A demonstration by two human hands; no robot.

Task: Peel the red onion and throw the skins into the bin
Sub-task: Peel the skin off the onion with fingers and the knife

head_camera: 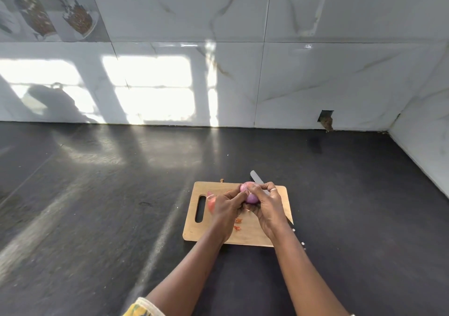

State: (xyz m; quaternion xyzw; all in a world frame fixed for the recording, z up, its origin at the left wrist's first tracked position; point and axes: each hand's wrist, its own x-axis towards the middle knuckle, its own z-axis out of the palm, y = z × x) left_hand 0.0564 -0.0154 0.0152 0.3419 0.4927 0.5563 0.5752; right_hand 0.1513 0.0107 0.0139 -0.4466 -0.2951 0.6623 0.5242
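A pink-purple red onion (250, 195) is held just above a wooden cutting board (194, 228). My left hand (227, 207) grips it from the left and also holds a strip of orange-red skin (211, 202) that hangs off its outer side. My right hand (267, 204) closes over the onion from the right, fingertips on its top. Small bits of skin (238, 224) lie on the board under my hands. No bin is in view.
A knife lies along the board's right side, its blade tip (256, 177) showing beyond my right hand. The board sits on a dark stone counter (109, 206). A white tiled wall (243, 72) rises behind, with a corner wall (425, 150) at the right.
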